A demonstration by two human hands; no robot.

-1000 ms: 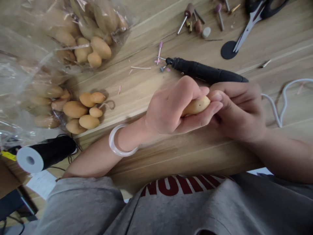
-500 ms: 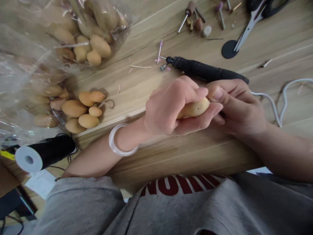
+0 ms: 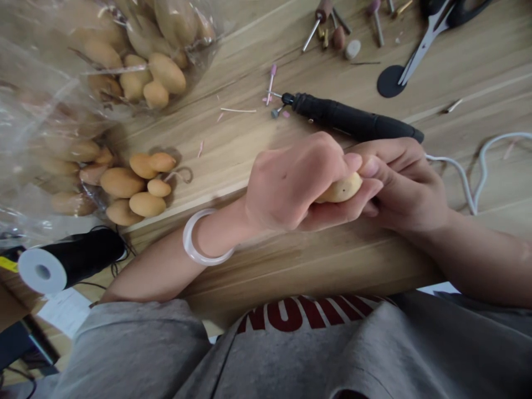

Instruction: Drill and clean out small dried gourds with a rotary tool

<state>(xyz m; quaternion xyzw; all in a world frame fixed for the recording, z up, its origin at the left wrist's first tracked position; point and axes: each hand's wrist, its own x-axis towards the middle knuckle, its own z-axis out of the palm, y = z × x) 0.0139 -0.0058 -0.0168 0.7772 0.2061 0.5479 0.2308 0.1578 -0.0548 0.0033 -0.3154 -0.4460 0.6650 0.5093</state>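
My left hand (image 3: 295, 183), with a pale bangle (image 3: 195, 238) on its wrist, is wrapped around a small tan gourd (image 3: 343, 189). Only the gourd's rounded end shows, marked by a tiny dark dot; the rest is hidden in the palm. Against that end, my right hand (image 3: 409, 183) has thumb and fingers pinched together, touching the left fingertips. Whatever those fingers hold, if anything, is hidden. Just beyond both hands lies a black rotary tool (image 3: 353, 116) with a thin bit in its nose.
Several small gourds (image 3: 147, 204) lie at left beside clear plastic bags (image 3: 199, 61) of more gourds. Grinding bits (image 3: 338, 39), scissors (image 3: 428, 41) and a black disc (image 3: 389, 81) are at the back. A white cord (image 3: 461, 172) curves at right; a black spool (image 3: 83, 257) sits lower left.
My left hand has turned a little and shifted slightly right, so less of the gourd shows. My right hand stays pinched at the gourd's end.
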